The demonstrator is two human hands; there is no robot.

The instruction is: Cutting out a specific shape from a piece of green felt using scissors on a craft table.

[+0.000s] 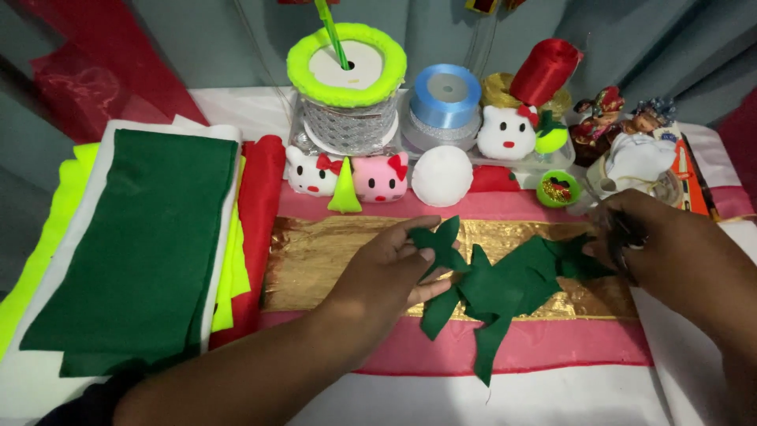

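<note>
Centre of frame: a jagged green felt cut-out [497, 288] lies on a gold foil strip [323, 260], which runs across pink cloth [552, 347] on the bench [552, 398]. Left hand [394, 268] comes in from lower left, fingers closed on the upper left point of the felt, thumb on top. Right hand [670, 248] enters from the right edge, curled around something dark at the felt's right tip; the object is mostly hidden by the fingers and blurred, so what it grips cannot be made out. Forearms are cut off by the lower frame edge. Left of frame: a stack of green felt sheets [134, 252] over neon yellow and white layers, with red felt [260, 205] beside it. Upper centre: ribbon spools, one blue [445, 95], a white foam ball [441, 175], and small cat-face plush heads [378, 177]. Upper right clutter is too jumbled to identify.
</note>
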